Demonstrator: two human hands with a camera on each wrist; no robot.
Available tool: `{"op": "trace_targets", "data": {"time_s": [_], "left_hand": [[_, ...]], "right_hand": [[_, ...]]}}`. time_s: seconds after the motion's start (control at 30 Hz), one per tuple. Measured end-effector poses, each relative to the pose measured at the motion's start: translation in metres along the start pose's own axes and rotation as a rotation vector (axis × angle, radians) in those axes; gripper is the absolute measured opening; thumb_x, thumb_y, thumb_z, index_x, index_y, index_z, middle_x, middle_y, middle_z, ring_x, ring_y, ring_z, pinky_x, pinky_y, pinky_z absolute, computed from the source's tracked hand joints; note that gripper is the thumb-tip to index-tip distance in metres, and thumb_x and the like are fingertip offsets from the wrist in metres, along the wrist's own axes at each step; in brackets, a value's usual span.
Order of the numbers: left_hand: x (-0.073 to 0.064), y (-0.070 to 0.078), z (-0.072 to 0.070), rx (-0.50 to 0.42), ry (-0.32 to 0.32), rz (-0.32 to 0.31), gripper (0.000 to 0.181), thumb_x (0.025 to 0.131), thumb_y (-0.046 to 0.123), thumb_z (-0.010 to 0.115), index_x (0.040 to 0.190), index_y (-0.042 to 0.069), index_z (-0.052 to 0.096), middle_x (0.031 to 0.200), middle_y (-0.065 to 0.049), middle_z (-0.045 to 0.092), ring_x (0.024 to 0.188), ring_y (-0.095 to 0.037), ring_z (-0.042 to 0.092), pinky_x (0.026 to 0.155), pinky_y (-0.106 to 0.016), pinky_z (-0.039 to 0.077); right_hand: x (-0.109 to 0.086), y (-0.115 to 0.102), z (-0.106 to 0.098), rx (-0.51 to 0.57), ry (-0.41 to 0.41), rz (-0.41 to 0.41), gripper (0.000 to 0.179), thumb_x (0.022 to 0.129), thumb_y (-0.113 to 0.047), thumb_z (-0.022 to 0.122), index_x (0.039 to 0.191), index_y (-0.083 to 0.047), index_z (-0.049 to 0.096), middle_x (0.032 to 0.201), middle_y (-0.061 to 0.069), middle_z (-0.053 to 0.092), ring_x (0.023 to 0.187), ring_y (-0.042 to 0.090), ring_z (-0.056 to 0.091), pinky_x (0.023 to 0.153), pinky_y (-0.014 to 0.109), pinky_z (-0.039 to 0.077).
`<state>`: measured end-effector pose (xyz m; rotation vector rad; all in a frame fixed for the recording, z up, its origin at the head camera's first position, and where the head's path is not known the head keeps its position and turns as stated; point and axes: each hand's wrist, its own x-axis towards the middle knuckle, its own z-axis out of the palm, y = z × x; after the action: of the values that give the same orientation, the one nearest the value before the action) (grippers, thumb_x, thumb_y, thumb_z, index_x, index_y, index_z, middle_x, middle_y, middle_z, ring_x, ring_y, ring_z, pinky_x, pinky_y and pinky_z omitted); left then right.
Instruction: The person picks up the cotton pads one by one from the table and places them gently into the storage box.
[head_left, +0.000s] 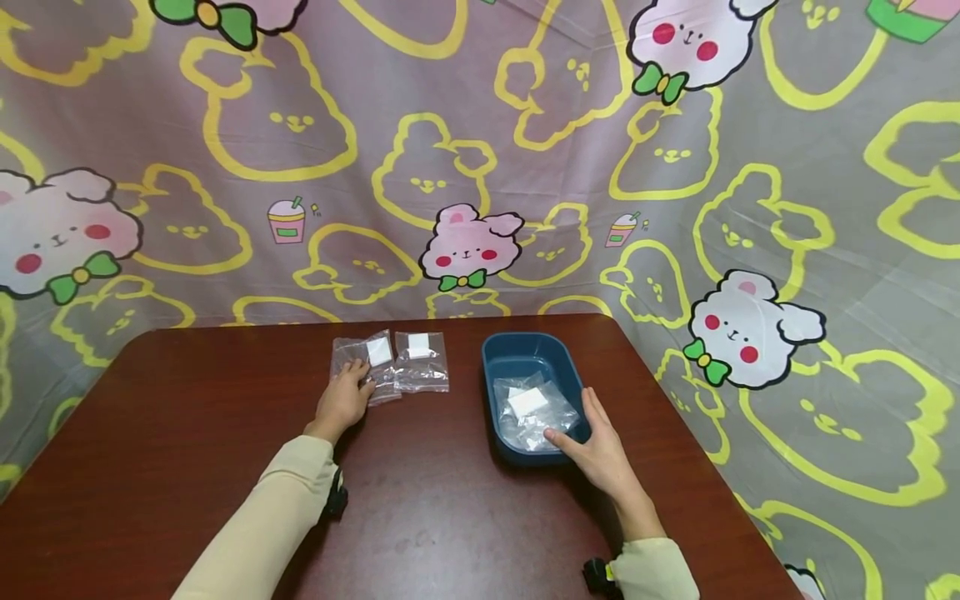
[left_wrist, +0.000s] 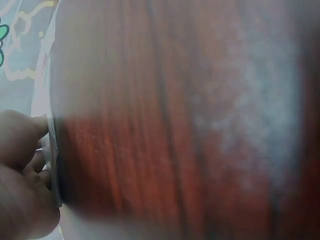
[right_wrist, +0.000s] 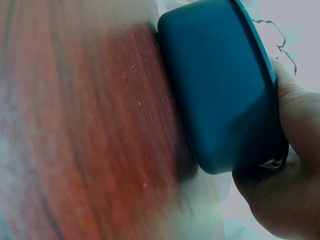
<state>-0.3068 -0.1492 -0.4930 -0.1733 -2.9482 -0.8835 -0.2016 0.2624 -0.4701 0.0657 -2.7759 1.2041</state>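
Note:
My left hand (head_left: 347, 398) rests its fingertips on a clear plastic bag (head_left: 385, 385) with a white square piece (head_left: 379, 351) in it. Thumb and fingers look apart there. Touching that bag's right side is another clear bag (head_left: 427, 377), which also has a white piece (head_left: 418, 345). To the right stands a dark blue plastic bin (head_left: 525, 342). My right hand (head_left: 603, 454) grips its near right corner, the thumb over the rim and the fingers along the outer wall (right_wrist: 215, 90). Inside the bin lie clear bags (head_left: 551, 412) with a white piece (head_left: 528, 403) showing.
The brown wooden table (head_left: 187, 467) spreads under everything. Behind it and on the right hangs a curtain (head_left: 525, 183) printed with cartoon bunnies. The bin stands close to the table's right edge. Each wrist carries a small black device.

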Motion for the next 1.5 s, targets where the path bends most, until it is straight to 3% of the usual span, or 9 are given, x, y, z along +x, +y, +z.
{"op": "trace_targets", "data": {"time_s": [0.2, 0.43, 0.63, 1.23, 1.5], "left_hand": [[-0.003, -0.001, -0.001, 0.007, 0.011, -0.024, 0.046, 0.096, 0.019, 0.048, 0.138, 0.0, 0.042, 0.145, -0.02, 0.032, 0.135, -0.038, 0.022, 0.11, -0.048, 0.017], [-0.008, -0.002, -0.002, -0.025, 0.119, -0.029, 0.036, 0.094, 0.015, 0.052, 0.128, 0.003, 0.056, 0.138, -0.016, 0.044, 0.13, -0.035, 0.035, 0.105, -0.047, 0.028], [-0.011, -0.003, -0.003, -0.039, 0.149, -0.042, 0.033, 0.093, 0.015, 0.053, 0.124, 0.005, 0.06, 0.135, -0.014, 0.048, 0.128, -0.034, 0.039, 0.103, -0.048, 0.032], [-0.013, -0.012, -0.006, -0.05, 0.2, -0.002, 0.029, 0.093, 0.013, 0.054, 0.12, 0.005, 0.063, 0.127, -0.015, 0.054, 0.121, -0.036, 0.045, 0.098, -0.05, 0.037], [-0.012, -0.002, -0.017, -0.091, 0.291, 0.036, 0.028, 0.094, 0.015, 0.054, 0.119, 0.008, 0.064, 0.121, -0.02, 0.057, 0.112, -0.041, 0.052, 0.088, -0.056, 0.042]], "right_hand": [[-0.001, 0.0, 0.001, -0.003, -0.004, 0.02, 0.11, 0.071, -0.061, 0.068, 0.15, -0.01, 0.011, 0.155, 0.01, 0.007, 0.14, 0.03, 0.011, 0.107, 0.056, 0.02], [-0.001, 0.001, 0.001, -0.003, -0.004, 0.024, 0.11, 0.071, -0.061, 0.068, 0.15, -0.01, 0.011, 0.155, 0.01, 0.007, 0.139, 0.031, 0.011, 0.107, 0.056, 0.019], [-0.002, 0.0, 0.001, -0.007, -0.003, 0.022, 0.11, 0.071, -0.061, 0.069, 0.149, -0.008, 0.012, 0.154, 0.012, 0.008, 0.139, 0.031, 0.011, 0.107, 0.055, 0.02], [-0.002, -0.001, 0.0, 0.006, 0.001, 0.002, 0.11, 0.071, -0.06, 0.069, 0.149, -0.007, 0.013, 0.155, 0.011, 0.008, 0.139, 0.029, 0.012, 0.108, 0.053, 0.019], [-0.001, 0.001, -0.001, -0.007, 0.008, -0.012, 0.11, 0.071, -0.06, 0.069, 0.149, -0.006, 0.013, 0.154, 0.012, 0.009, 0.139, 0.03, 0.012, 0.108, 0.053, 0.02]]}}
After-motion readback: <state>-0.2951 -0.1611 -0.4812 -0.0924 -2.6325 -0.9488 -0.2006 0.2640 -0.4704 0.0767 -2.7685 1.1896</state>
